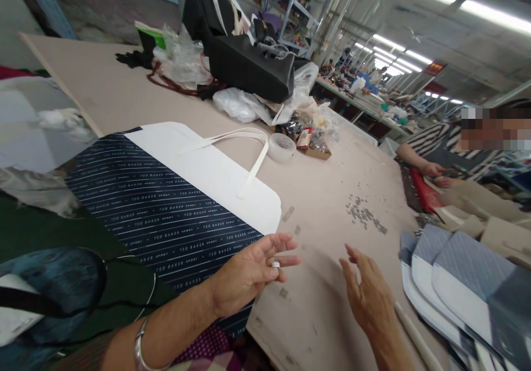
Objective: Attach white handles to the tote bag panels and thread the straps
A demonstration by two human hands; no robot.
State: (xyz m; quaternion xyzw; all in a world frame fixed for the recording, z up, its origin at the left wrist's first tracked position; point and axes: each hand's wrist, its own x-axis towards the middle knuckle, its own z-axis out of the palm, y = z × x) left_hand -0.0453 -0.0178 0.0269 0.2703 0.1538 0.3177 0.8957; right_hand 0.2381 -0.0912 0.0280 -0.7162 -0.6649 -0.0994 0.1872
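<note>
My left hand point(255, 271) is over the edge of a bag panel, its fingers stretched out and apart. A small white piece or band point(276, 265) shows at its thumb and finger; I cannot make out whether it is worn or held. The panel is dark blue striped fabric point(166, 210) with printed lettering and a white upper part point(199, 166) bearing white strap handles point(258, 166). It lies across the table's left edge. Above the tabletop, my right hand point(369, 291) is open, fingers spread, near a pale rod point(417, 335).
Several grey-and-white panels point(456, 282) are stacked at right. Small metal bits point(365, 213) lie scattered on the table point(319, 210). A tape roll point(282, 147), a cardboard box point(317, 153) and a black bag point(253, 64) stand farther back. A co-worker point(440, 150) works at right.
</note>
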